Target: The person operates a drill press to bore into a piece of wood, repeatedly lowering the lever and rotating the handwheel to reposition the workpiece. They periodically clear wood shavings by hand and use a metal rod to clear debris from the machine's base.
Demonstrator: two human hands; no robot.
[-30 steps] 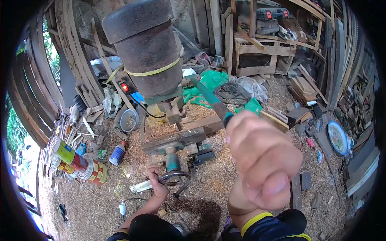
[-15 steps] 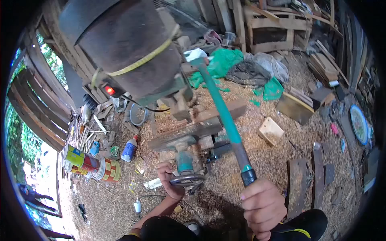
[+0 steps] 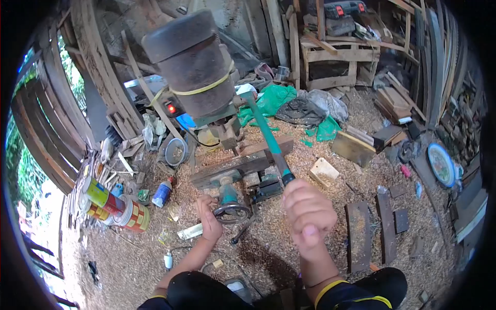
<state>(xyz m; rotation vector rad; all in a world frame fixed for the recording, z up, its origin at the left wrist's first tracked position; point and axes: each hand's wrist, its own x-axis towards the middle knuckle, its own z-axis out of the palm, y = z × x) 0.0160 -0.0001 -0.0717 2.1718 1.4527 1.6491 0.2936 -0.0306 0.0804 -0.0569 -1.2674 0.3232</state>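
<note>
My right hand (image 3: 310, 214) is closed around the black grip of a long green lever (image 3: 264, 129), which runs up to the side of an upright drilling or mortising machine (image 3: 194, 67). Lower down, my left hand (image 3: 207, 217) has its fingers curled at the left edge of a round metal handwheel (image 3: 232, 212). Behind that wheel is a green vise screw housing (image 3: 227, 194). A wooden piece (image 3: 268, 146) lies across the machine under its head, behind a dusty front jaw (image 3: 230, 170). The tool tip is hard to make out among wood chips.
A red switch light (image 3: 171, 108) glows on the machine. Stacked paint buckets (image 3: 111, 206) and a blue bottle (image 3: 162, 192) stand left. Wooden boards (image 3: 358, 235) lie on the shavings at right, near a pale block (image 3: 324, 172). Green plastic sheeting (image 3: 276, 101) lies behind.
My view has pulled back, so the machine looks smaller. My right hand has moved forward with the lever, showing its forearm. My left hand stays at the handwheel.
</note>
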